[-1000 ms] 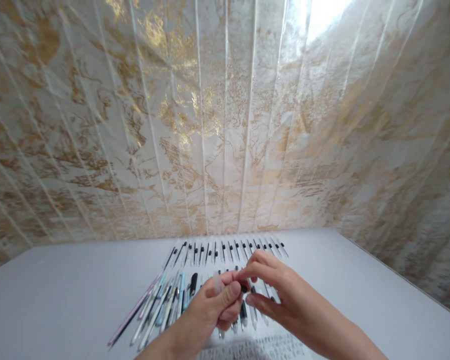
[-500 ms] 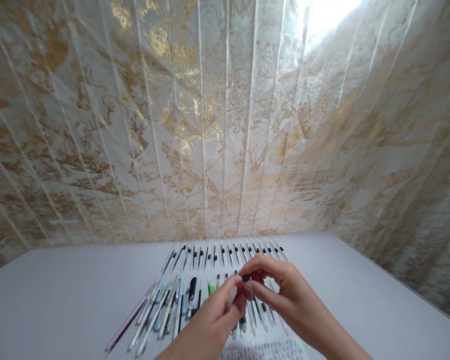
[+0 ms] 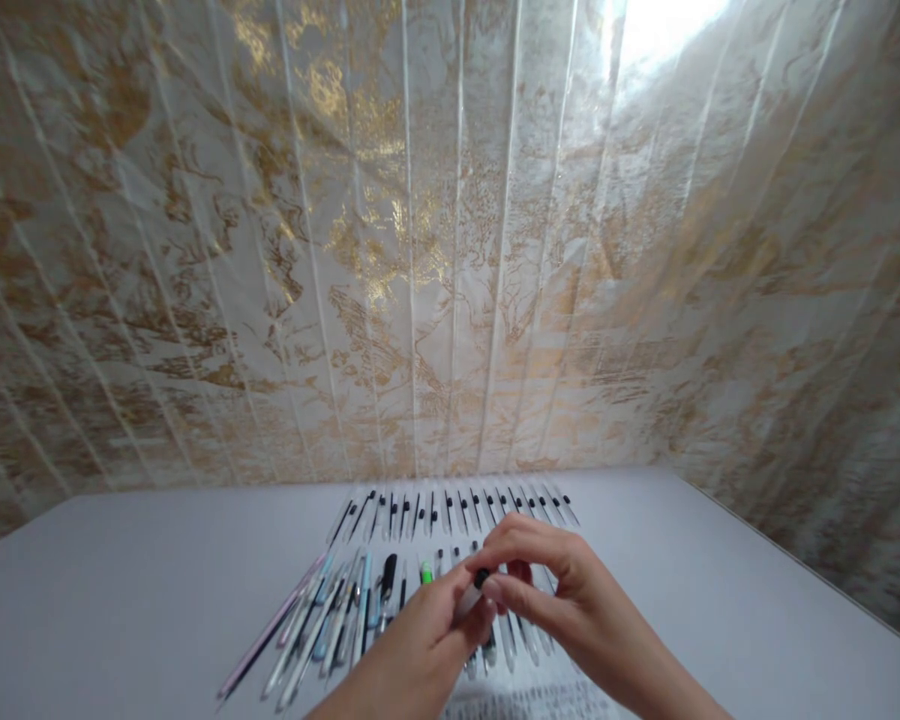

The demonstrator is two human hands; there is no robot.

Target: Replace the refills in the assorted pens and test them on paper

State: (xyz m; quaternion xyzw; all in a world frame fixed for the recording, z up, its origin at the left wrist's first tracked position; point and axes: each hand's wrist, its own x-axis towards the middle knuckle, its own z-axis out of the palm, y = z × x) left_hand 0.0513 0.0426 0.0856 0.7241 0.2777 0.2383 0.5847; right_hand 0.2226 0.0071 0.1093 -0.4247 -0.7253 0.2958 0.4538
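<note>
My left hand is closed round the barrel of a white pen. The fingertips of my right hand pinch the pen's black end. Both hands hover low over the white table, above a spread of pens. A far row of white pens with black clips lies side by side near the wall. A nearer fanned group of pens in pink, blue, white and black lies left of my hands, with a green-tipped one among them.
A sheet of paper with printed text lies under my wrists at the bottom edge. A wall of gold-and-white marbled panels rises behind the table and wraps round on the right. Bright light glares at the top right.
The camera has tipped slightly, so the table sits lower in view. My hands have stayed together on the pen, with my right fingertips shifting round its black end.
</note>
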